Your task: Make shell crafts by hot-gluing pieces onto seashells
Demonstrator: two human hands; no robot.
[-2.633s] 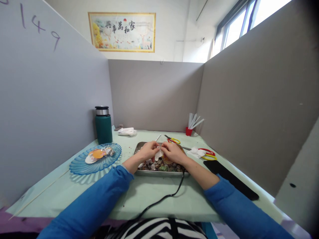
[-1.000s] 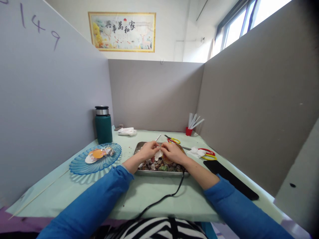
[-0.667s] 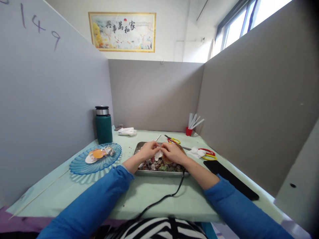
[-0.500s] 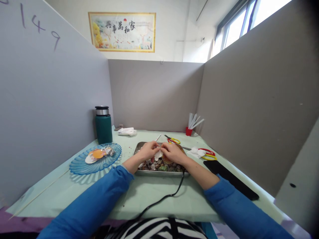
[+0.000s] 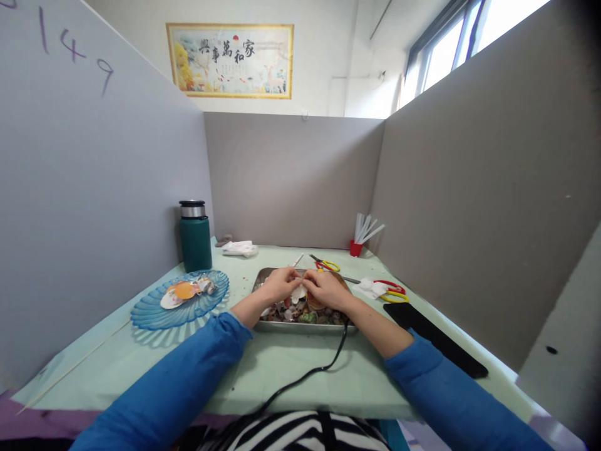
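A metal tray [image 5: 305, 327] filled with many small seashells [image 5: 307, 317] lies in front of me. Over it my left hand [image 5: 280, 285] and my right hand [image 5: 325, 289] meet fingertip to fingertip, both closed in a pinch. Whatever they pinch is too small and too covered by the fingers to name. Just beneath the fingertips shows a white shell-like piece [image 5: 298, 292]; whether it is held or lies in the tray I cannot tell. Blue sleeves cover both forearms.
At left, a blue scalloped plate [image 5: 145, 316] bears orange and white shells [image 5: 185, 290], with a green bottle [image 5: 195, 241] behind. Scissors [image 5: 328, 264], white tissue [image 5: 372, 287], a red cup of white sticks [image 5: 355, 248] and a black slab [image 5: 434, 338] stand rightward. A black cord [image 5: 305, 377] crosses the front.
Barely anything differs: both hands stay together over the tray, with at most a tiny shift of the fingers.
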